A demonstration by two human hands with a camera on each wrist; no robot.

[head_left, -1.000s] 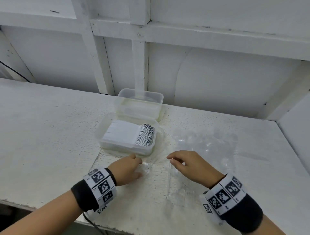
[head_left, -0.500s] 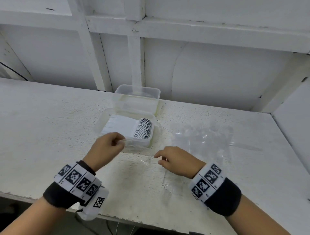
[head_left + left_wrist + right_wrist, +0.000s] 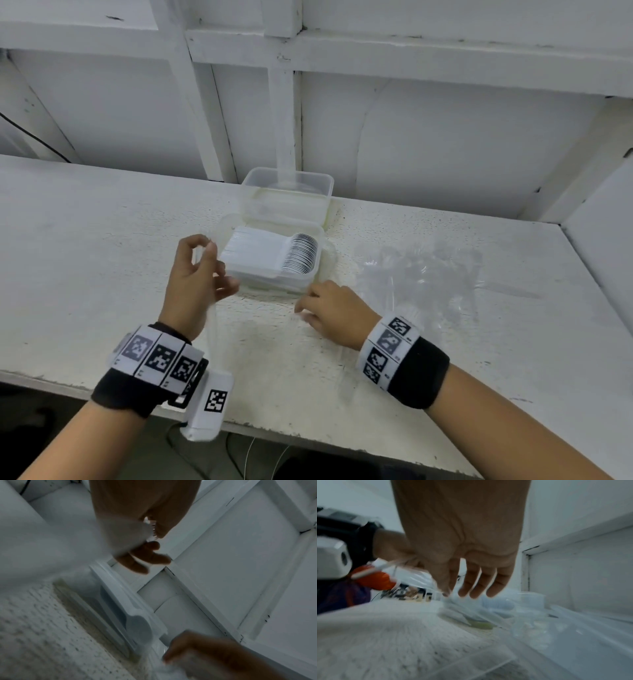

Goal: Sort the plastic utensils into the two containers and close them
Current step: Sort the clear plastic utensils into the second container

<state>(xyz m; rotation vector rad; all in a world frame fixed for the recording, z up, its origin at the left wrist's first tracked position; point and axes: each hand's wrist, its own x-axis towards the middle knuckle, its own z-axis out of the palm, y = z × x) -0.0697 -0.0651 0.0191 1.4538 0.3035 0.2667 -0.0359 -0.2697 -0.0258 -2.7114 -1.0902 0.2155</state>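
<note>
Head view shows your left hand (image 3: pixel 197 284) pinching a clear lid (image 3: pixel 212 322) beside the spoon-filled container (image 3: pixel 274 260) on the desk (image 3: pixel 85 240); your right hand (image 3: pixel 334 317), fingers bent, touches its other end. Next, seat it squarely.

The head view looks forward and down from above the near edge of the rough white-painted bench (image 3: pixel 102 240) toward its back edge and the white panelled wall (image 3: pixel 445 137), taking in both forearms. The left wrist view sits low and close under the left hand (image 3: pixel 137 513), facing along it to the back wall, strongly tilted. The right wrist view hangs just above the bench surface, looking along the right hand (image 3: pixel 462 534) toward the far right corner. All three share the clear rectangular plastic container of white spoons (image 3: pixel 274 253) and the bench around it.
</note>
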